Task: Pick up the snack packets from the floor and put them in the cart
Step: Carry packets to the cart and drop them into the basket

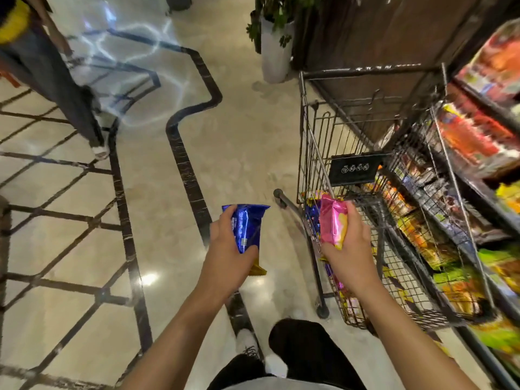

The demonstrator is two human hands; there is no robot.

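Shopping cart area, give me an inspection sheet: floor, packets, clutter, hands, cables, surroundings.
Surface: glossy tiled floor with dark inlaid lines; no packets seen lying on it.
Job's things: blue packet and yellow packet in the left hand; pink packet in the right hand; wire cart already holds packets.
Clutter: nothing seen.
Hands: left hand grips its packets beside the cart; right hand grips the pink packet over the cart.
Cables: nothing seen.
Surroundings: snack shelves at right, potted plant ahead, another person's legs at left.
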